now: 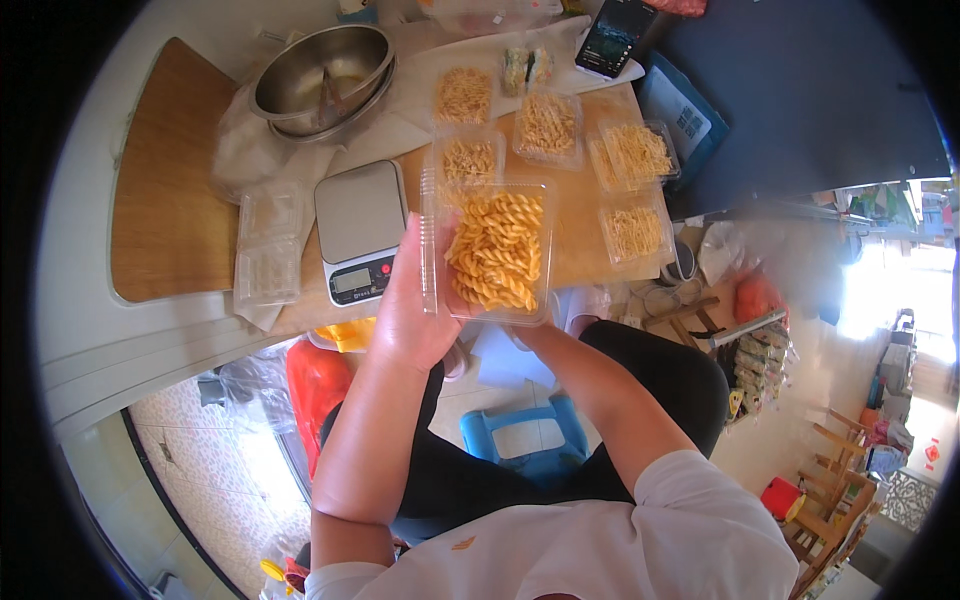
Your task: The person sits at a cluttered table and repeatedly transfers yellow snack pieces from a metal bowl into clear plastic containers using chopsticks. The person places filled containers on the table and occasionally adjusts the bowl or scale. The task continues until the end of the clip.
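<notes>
My left hand (421, 319) grips a clear plastic clamshell box (550, 247) by its left side, above the table's front edge. Golden, spiral-twisted pieces of food (501, 251) fill it. My right hand (531, 336) is mostly hidden below the box's lower right corner; whether it touches the box cannot be seen. Just left of the box lies a kitchen scale (360, 214) with a bare steel platform. Beyond the box, another clear box of pale twisted food (469, 159) sits on the wooden tabletop (577, 247).
More filled clear boxes (547, 127) sit at the back and right. An opened clear box (268, 244) lies left of the scale. Stacked steel bowls (322, 79) hold a utensil. A phone (615, 37) leans at the back. Below stands a blue plastic stool (529, 442).
</notes>
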The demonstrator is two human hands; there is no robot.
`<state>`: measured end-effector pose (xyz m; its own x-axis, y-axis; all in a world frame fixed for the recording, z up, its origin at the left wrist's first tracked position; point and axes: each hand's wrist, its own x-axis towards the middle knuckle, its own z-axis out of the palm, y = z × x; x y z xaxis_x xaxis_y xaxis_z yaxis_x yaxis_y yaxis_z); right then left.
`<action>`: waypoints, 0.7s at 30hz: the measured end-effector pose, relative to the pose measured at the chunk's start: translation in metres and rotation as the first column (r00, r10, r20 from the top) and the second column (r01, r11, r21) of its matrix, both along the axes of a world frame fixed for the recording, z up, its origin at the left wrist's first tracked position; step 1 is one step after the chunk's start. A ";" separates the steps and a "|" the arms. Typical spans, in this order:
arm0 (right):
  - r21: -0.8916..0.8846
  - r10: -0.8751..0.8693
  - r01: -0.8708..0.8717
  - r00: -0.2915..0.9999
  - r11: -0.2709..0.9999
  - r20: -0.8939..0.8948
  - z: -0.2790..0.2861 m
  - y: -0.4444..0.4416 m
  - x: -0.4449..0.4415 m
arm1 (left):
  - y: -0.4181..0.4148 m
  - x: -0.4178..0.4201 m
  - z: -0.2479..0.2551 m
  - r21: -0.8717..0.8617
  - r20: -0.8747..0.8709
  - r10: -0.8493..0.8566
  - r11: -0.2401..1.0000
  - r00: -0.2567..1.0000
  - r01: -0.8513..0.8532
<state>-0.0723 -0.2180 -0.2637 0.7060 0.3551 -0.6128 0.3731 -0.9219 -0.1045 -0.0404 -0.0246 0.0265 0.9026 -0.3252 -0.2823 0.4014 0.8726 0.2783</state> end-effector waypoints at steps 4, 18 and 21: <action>0.003 -0.108 0.109 0.994 0.994 -0.003 -0.012 -0.006 0.002 | -0.016 0.005 0.021 0.159 -0.071 0.006 0.987 0.997 0.006; 0.441 -0.373 0.343 0.928 0.830 -0.021 0.128 -0.030 -0.005 | -0.016 0.006 0.034 0.248 -0.054 0.010 0.969 0.998 0.004; 0.578 -0.437 0.442 0.885 0.686 -0.159 0.204 -0.028 -0.011 | -0.015 0.001 0.027 0.289 -0.056 0.040 0.957 0.998 -0.023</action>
